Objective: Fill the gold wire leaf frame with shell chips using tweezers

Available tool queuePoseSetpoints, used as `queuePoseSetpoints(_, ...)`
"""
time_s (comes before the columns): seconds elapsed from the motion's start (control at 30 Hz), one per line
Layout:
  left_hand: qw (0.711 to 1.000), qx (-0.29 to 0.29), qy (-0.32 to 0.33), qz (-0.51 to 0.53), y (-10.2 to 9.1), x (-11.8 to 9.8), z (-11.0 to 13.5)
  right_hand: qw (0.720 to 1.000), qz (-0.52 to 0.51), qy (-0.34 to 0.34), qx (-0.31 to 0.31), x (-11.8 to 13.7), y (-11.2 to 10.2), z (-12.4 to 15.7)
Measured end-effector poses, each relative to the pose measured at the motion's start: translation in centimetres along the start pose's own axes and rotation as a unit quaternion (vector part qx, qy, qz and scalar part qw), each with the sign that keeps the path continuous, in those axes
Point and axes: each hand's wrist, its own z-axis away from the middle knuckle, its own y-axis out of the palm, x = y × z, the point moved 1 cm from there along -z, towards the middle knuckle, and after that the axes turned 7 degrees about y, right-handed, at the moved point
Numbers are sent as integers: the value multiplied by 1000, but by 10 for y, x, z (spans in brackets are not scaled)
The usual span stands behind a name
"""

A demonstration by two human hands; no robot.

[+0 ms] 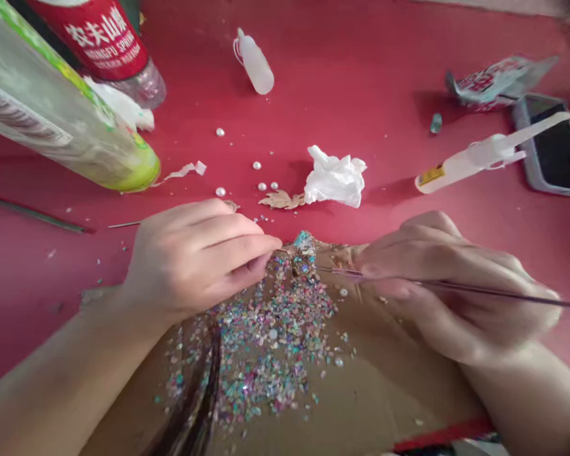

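Note:
My left hand [197, 256] is closed in a pinch on the edge of a small gold ornament [303, 252] partly covered in coloured shell chips. My right hand [449, 288] is closed around a thin metal stick [479, 290], whose tip reaches the ornament from the right. Below both hands a heap of iridescent chips [270, 342] lies scattered on a brown cardboard sheet [384, 386]. A few small pearls sit among the chips.
On the red table [361, 63] lie a crumpled white tissue [335, 177], a gold leaf piece [281, 200], loose pearls [256, 166], a small squeeze bottle [256, 62], a glue applicator [484, 155], a phone [553, 149], a wrapper [496, 81] and two bottles [76, 126] at the left.

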Motion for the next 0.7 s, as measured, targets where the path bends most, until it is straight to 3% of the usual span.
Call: queuePoseSetpoints(0.7,1000,10,-9,-8,1,2,-1,1000,12,4,22,0,1,-3)
